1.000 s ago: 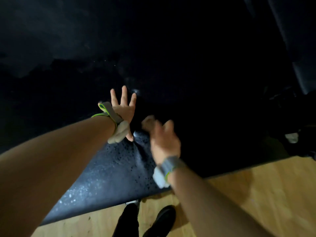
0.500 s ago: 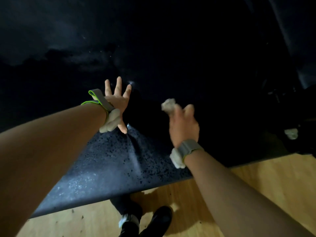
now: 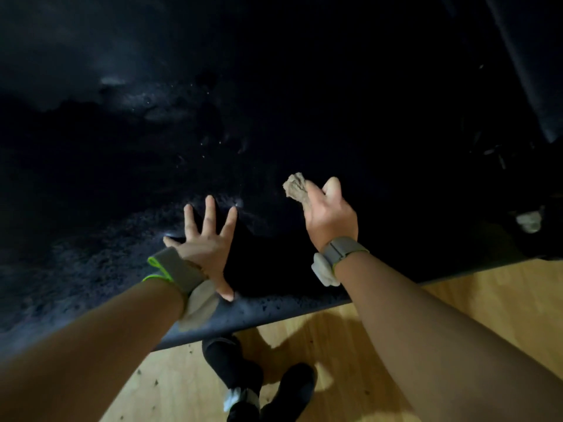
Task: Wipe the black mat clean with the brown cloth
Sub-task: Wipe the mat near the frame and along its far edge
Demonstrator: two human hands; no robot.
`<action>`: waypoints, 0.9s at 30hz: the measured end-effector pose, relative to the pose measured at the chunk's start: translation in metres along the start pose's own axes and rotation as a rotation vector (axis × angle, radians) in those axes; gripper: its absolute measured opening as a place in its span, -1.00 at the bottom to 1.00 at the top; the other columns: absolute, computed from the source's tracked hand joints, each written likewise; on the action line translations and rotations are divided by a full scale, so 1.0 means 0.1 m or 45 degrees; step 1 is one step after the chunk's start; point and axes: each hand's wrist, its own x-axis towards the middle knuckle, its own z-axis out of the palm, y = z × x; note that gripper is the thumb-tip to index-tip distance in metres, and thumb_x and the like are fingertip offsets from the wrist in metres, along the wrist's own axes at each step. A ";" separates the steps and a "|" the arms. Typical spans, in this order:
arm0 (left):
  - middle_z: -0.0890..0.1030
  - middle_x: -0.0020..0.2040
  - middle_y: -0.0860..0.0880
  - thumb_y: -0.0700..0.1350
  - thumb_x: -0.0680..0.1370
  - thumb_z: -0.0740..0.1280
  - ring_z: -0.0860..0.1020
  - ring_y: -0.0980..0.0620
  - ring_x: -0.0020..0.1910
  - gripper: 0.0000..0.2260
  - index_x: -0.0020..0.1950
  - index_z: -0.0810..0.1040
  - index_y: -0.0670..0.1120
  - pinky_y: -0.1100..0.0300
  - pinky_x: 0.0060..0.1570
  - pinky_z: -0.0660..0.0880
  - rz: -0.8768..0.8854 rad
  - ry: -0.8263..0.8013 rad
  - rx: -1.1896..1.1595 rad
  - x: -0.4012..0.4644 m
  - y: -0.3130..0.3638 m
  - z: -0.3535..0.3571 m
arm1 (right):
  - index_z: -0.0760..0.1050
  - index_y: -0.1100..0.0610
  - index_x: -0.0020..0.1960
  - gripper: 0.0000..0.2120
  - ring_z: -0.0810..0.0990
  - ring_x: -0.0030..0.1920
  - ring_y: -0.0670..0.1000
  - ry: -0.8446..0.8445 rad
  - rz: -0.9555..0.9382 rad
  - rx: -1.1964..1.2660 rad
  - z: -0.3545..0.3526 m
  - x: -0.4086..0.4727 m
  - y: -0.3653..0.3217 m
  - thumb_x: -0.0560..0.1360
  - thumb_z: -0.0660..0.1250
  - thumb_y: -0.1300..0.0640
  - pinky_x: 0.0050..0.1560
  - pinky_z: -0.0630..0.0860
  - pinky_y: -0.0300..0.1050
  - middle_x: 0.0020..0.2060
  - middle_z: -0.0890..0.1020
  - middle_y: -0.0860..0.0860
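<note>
Right of centre, the right hand [image 3: 330,216] grips the bunched cloth [image 3: 296,187], which sticks out up-left of its fingers over the mat [image 3: 304,102]. Lower left, the left hand [image 3: 204,249] lies spread flat on the mat.

The black mat [image 3: 91,269] lies on the wooden floor [image 3: 472,303], dark crumbs scattered beside its edge.

Left hand [image 3: 204,248] lies spread flat on the black mat [image 3: 91,269]; right hand [image 3: 330,219] bunches the brown cloth [image 3: 296,187].
</note>
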 end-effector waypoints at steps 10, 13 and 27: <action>-0.57 0.39 -0.11 0.13 0.10 0.63 -0.40 -0.36 0.40 0.38 0.44 -0.47 0.11 -0.53 0.22 0.06 0.003 -0.005 -0.025 0.05 0.02 -0.03 | 0.42 0.02 0.18 -0.80 0.53 -0.20 0.19 -0.422 -0.293 -0.038 0.11 -0.60 -0.54 0.58 0.19 0.04 -0.31 0.31 -0.05 -0.08 0.43 0.07; -0.57 0.39 -0.13 0.11 0.09 0.64 -0.40 -0.37 0.39 0.39 0.45 -0.46 0.09 -0.53 0.21 0.05 0.005 -0.007 -0.041 0.06 0.02 -0.03 | 0.45 0.03 0.02 -0.62 0.59 -0.14 0.10 -0.221 0.057 -0.146 -0.17 -0.28 0.02 0.45 0.29 -0.27 -0.17 0.44 0.00 -0.23 0.55 -0.10; -0.55 0.40 -0.09 0.09 0.07 0.65 -0.39 -0.33 0.42 0.39 0.47 -0.42 0.11 -0.50 0.23 0.08 -0.019 0.012 -0.026 0.00 0.04 -0.01 | 0.37 0.00 0.00 -0.84 0.55 -0.12 0.19 -0.383 -0.049 -0.052 -0.03 -1.02 -0.40 0.58 0.15 -0.09 -0.18 0.36 -0.07 -0.12 0.50 0.06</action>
